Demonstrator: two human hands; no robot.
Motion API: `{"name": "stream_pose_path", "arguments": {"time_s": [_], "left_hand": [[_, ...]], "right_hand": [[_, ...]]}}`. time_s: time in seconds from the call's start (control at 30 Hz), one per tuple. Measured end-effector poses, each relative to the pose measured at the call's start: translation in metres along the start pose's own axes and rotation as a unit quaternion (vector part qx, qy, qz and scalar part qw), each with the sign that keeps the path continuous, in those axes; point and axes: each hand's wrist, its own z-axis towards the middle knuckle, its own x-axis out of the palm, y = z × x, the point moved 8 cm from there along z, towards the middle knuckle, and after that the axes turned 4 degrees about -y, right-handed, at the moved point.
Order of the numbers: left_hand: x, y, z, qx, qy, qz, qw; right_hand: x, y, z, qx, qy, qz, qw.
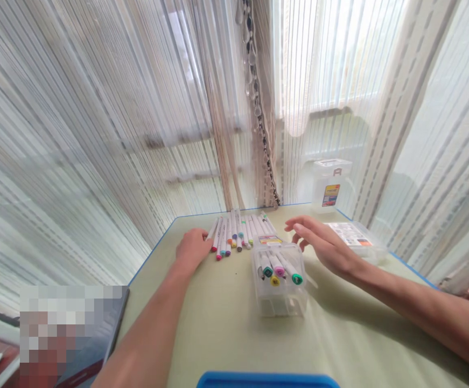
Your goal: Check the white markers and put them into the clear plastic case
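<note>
My left hand [194, 248] rests at the left end of a row of white markers [234, 234] with coloured ends, its fingertips against or right beside the outermost one. Its fingers are mostly hidden behind the back of the hand. My right hand [319, 242] hovers just right of the row, fingers spread and loosely bent, with nothing in them. Between my hands, nearer to me, a clear plastic box [280, 307] holds several markers [277, 269], their green, pink and yellow ends facing me.
A clear lid with a printed label [351, 237] lies behind my right hand. Another clear case [331, 186] stands upright at the table's far right corner. A blue-rimmed object [268, 380] is at the near edge. String curtains [137, 108] hang beyond the pale green table [214, 323].
</note>
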Motion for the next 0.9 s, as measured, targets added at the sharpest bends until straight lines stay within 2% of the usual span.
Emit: {"name": "stream_pose_path", "arguments": {"time_s": [0.17,0.27,0.43,0.47,0.5,0.53,0.6,0.73,0.9], "left_hand": [[-0.007,0.016,0.008,-0.027,-0.022,0.0,0.999],[-0.017,0.013,0.01,-0.009,-0.064,-0.036,0.997],[-0.047,-0.029,-0.01,0.077,-0.157,-0.144,0.974],[-0.052,-0.04,-0.018,0.103,-0.169,-0.181,0.963],[-0.057,-0.053,-0.028,0.149,-0.173,-0.276,0.934],[-0.061,-0.064,-0.037,0.187,-0.169,-0.351,0.902],[-0.06,-0.083,-0.052,0.238,-0.123,-0.411,0.871],[-0.054,-0.102,-0.068,0.291,-0.069,-0.415,0.859],[-0.051,-0.111,-0.072,0.326,-0.043,-0.416,0.848]], "right_hand": [[0.0,0.005,-0.001,0.002,-0.001,0.004,1.0],[0.0,0.008,-0.002,-0.001,-0.003,0.008,1.0],[-0.003,0.013,-0.001,-0.003,-0.015,0.011,1.0],[-0.004,0.015,-0.001,-0.006,-0.02,0.016,1.0],[-0.005,0.017,-0.001,-0.011,-0.024,0.022,0.999],[-0.007,0.021,-0.002,-0.02,-0.03,0.031,0.999],[-0.01,0.03,-0.004,-0.044,-0.037,0.056,0.997],[-0.016,0.045,-0.009,-0.093,-0.049,0.114,0.988],[-0.018,0.058,-0.015,-0.136,-0.056,0.118,0.982]]}}
